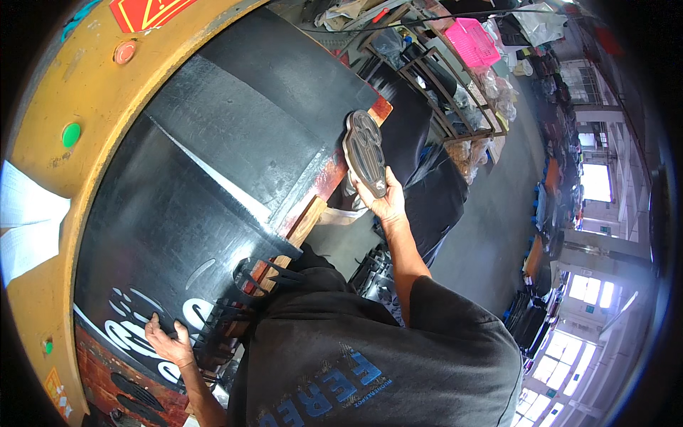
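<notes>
My right hand (384,203) grips a dark, sole-shaped cutting die (364,151) and holds it on its edge at the far rim of the work bed. A wide black rubber sheet (213,164) covers the bed. My left hand (165,340) lies flat on the near end of this sheet with its fingers spread. It rests beside several sole-shaped cut-outs (128,331) that show white. Just right of that hand, the sheet's edge is a ragged lattice of leftover strips (238,299).
A yellow machine frame (71,85) curves around the left side, with a green button (70,134) and a red button (125,51). A wooden strip (306,220) edges the bed. Metal shelves with a pink basket (471,41) stand behind. Black pieces (373,274) are piled on the floor.
</notes>
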{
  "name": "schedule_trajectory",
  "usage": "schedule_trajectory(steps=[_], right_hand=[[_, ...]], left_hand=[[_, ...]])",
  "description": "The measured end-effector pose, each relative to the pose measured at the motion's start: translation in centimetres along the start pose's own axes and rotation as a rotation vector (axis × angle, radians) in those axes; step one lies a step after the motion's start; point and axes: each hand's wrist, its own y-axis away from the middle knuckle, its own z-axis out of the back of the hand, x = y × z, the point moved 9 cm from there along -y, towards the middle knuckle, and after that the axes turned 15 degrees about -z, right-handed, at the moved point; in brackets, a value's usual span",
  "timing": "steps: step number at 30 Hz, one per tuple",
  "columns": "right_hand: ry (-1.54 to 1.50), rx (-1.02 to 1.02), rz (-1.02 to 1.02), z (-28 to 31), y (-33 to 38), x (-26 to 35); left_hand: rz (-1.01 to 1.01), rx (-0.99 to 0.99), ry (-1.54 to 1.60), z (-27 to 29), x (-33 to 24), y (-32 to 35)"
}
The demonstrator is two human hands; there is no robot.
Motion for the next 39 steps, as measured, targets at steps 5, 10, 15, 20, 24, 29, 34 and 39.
schedule_trajectory(steps=[5,10,15,20,24,29,34,39], right_hand=[[0.053,0.065,-0.045,-1.5,-0.5,-1.2],[-0.097,0.12,-0.05,-2.3,-0.4,-1.7],[-0.028,0.156,-0.011,-2.0,-1.9,-2.1],[0.013,0.194,0.039,-2.1,-3.2,-2.2],[0.043,0.138,0.113,-2.2,-3.8,-2.3],[0.204,0.07,0.055,-5.3,-3.1,-2.1],[0.359,0.106,0.106,-8.8,1.5,-1.3],[0.036,0.072,0.082,-3.7,1.2,-4.4]], left_hand=[[-0.005,0.013,-0.014,0.0,-0.1,-0.1],[0.003,0.012,-0.005,0.0,0.0,-0.1],[-0.016,0.013,-0.009,-0.2,0.0,-0.1],[-0.015,0.015,-0.012,-0.3,0.2,0.1],[-0.001,0.025,-0.03,-0.3,0.3,0.1],[0.008,0.032,-0.012,-0.3,0.3,-0.1],[0.001,0.017,-0.032,-0.2,0.4,0.0],[-0.007,0.012,-0.014,-0.5,0.4,0.0]])
